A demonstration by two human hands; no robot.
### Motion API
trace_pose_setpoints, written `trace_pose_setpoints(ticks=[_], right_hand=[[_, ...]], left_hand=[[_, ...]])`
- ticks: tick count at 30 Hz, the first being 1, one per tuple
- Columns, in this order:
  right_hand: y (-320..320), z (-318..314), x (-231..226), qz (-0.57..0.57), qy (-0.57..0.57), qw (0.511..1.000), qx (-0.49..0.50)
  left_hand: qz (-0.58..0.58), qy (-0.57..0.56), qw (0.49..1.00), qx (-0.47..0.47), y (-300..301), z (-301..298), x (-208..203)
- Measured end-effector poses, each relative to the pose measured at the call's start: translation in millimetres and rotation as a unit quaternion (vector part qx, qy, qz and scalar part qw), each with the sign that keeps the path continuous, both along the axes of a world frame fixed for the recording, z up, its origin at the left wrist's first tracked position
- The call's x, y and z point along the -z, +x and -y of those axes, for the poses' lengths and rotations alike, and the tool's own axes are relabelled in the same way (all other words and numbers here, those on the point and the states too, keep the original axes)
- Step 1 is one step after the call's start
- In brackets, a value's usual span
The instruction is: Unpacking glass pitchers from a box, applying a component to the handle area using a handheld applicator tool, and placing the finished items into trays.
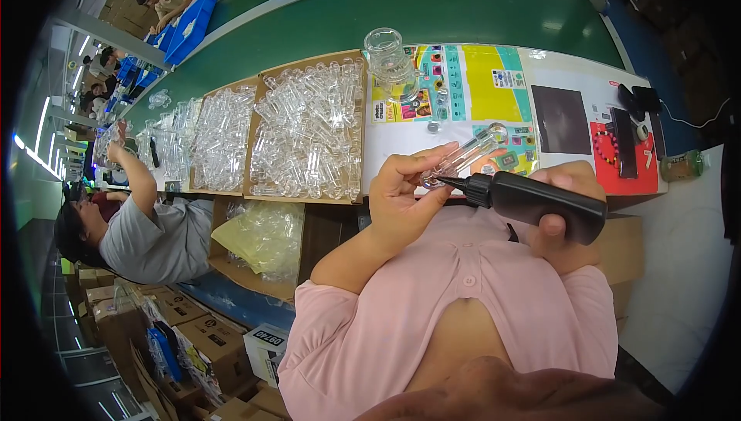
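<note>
Between the thumb and fingers of my left hand (405,197) is a clear glass tube (469,152) with a round bulb at its far end, tilted up to the right. My right hand (567,197) is wrapped round a black squeeze bottle (544,203), held nearly level. The bottle's narrow pointed nozzle meets or nearly touches the tube's near end, by my left fingertips; whether it touches I cannot tell. Left of my hands, a cardboard tray (360,135) is heaped with similar clear glass tubes (305,128). Beyond my hands stands a larger clear glass vessel (392,66).
Printed sheets (432,58) cover the table beneath my hands. At the right lie a phone (624,143), a beaded bracelet (606,148) and a glass jar (683,165). A second tray of glass (224,139) and a co-worker (166,220) are at the left; blue bins (189,29) stand farther back.
</note>
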State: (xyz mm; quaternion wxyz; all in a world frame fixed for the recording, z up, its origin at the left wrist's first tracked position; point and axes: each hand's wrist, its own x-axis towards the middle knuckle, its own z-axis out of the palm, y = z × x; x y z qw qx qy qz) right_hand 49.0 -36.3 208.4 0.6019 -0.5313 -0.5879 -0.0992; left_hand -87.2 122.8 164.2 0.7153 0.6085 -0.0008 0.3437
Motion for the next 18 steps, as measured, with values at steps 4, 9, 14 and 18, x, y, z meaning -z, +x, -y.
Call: trace_pose_setpoints(ticks=[4,9,14,18], right_hand=[[-2.2,-0.7,-2.1,-0.082,-0.07,0.994,0.029],[-6.1,-13.0,0.7,-0.255,0.011,0.967,0.005],[-4.1,-13.4,-3.1,-0.272,-0.004,0.962,0.016],[-1.8,-6.9,-7.5,-0.228,-0.036,0.973,0.031]], left_hand=[[0.003,0.038,0.999,-0.008,-0.9,-1.2,1.0],[0.004,0.03,0.999,-0.019,-1.8,-0.4,0.7],[-0.011,0.158,0.985,-0.072,-1.9,-4.8,-5.1],[-0.019,0.189,0.977,-0.1,-2.5,-7.1,-6.3]])
